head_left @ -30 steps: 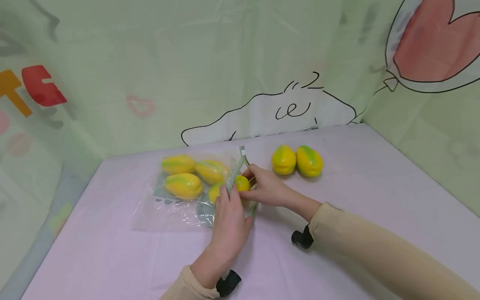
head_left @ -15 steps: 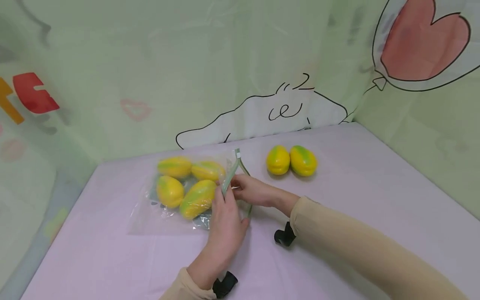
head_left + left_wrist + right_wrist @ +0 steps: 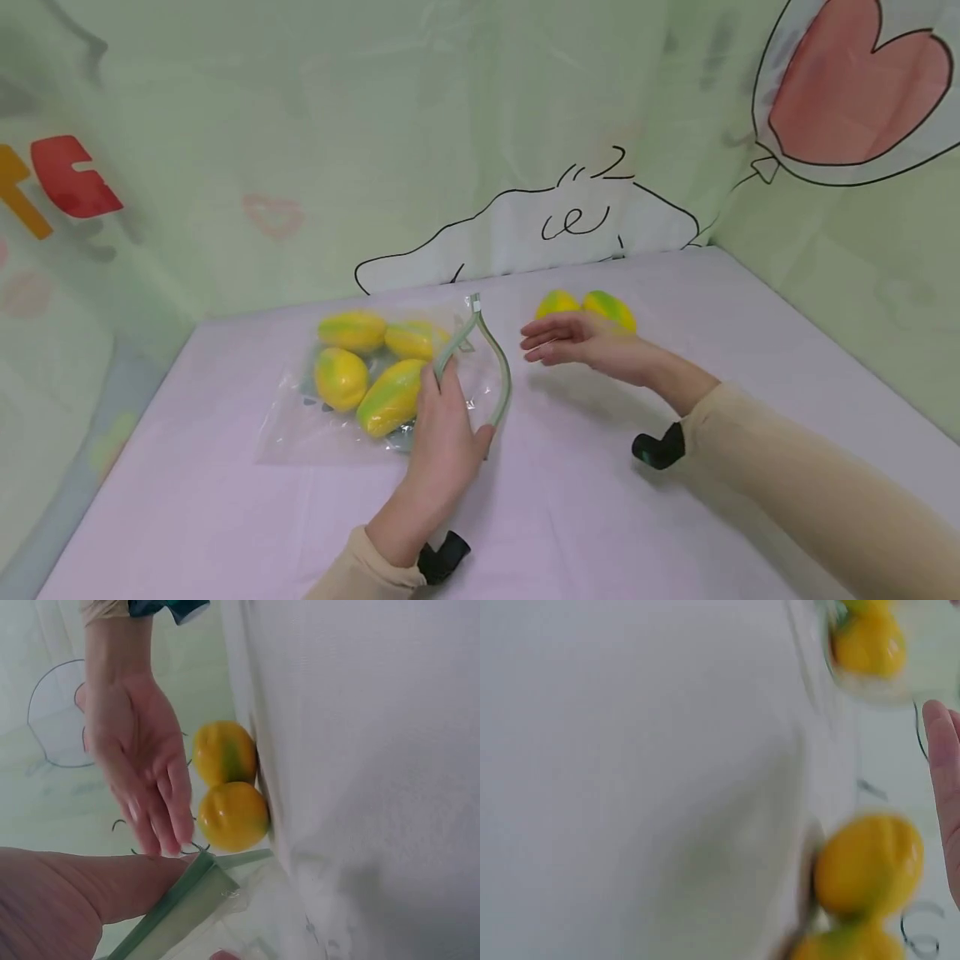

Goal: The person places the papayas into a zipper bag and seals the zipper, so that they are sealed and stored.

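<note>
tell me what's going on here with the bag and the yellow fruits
A person's left hand grips the edge of a clear zip bag, whose mouth is open. Four yellow-green fruits lie inside it. The right hand is empty, its fingers extended above the table. Two more fruits sit side by side outside the bag, partly hidden behind that hand in the head view.

Six fruits [image 3: 617, 309], one bag [image 3: 303, 437], one left hand [image 3: 447, 433], one right hand [image 3: 600, 340]
Four fruits sit inside the bag and two outside it. There are two sleeves [image 3: 810, 483], one per arm, and two black wrist pieces [image 3: 660, 447], one per wrist. One counter [image 3: 187, 467] lies beneath, and one balloon [image 3: 906, 15] with one red heart [image 3: 847, 100] inside it is drawn on the wall [image 3: 487, 100].
</note>
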`<move>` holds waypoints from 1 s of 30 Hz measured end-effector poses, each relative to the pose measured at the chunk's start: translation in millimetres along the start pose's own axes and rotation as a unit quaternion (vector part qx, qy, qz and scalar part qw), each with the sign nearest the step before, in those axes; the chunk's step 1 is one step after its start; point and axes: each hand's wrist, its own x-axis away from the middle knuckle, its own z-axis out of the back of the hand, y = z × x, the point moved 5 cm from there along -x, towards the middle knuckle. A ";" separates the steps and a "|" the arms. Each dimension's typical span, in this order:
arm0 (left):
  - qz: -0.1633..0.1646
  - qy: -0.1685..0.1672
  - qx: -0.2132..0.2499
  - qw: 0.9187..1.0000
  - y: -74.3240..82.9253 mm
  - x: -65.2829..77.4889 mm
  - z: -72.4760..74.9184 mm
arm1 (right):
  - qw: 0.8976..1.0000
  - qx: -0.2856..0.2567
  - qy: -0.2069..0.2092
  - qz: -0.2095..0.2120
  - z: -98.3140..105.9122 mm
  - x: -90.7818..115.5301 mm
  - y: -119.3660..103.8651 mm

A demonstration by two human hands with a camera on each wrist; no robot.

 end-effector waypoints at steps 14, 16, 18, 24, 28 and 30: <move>0.010 -0.001 0.026 1.000 -5.3 -2.9 1.8 | 0.972 0.119 0.179 -0.092 120.0 41.2 37.2; 0.013 -0.003 0.027 1.000 -5.4 -3.1 1.3 | 0.970 0.125 0.180 -0.105 122.1 39.6 43.4; 0.016 -0.006 0.027 0.999 -5.5 -3.2 0.9 | 0.968 0.131 0.174 -0.121 120.7 36.0 48.1; 0.007 -0.001 0.023 1.000 -5.0 -2.9 0.1 | 0.959 0.166 0.143 -0.179 103.9 23.4 55.7; 0.008 -0.003 0.020 1.000 -4.1 -3.2 0.1 | 0.952 0.175 0.140 -0.206 92.7 21.7 58.3; 0.008 -0.004 0.020 1.000 -4.2 -3.4 -0.2 | 0.951 0.174 0.144 -0.212 89.2 21.5 59.2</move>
